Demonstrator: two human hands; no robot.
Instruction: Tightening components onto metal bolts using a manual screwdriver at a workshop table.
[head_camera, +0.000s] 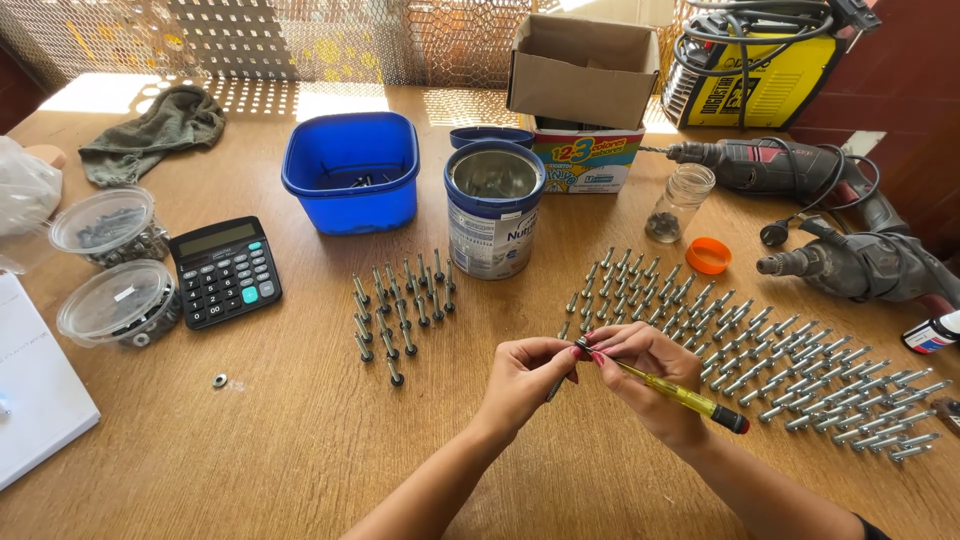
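Both hands (590, 365) together, fingertips on bolt (556, 382), screwdriver (680, 395) angled.

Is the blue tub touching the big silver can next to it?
Apart. The head view shows a strip of bare wooden table between the blue tub and the silver can.

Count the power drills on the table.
2. One drill lies at the far right beside the glass jar; the other drill lies just nearer, right of the orange lid. None seem hidden.
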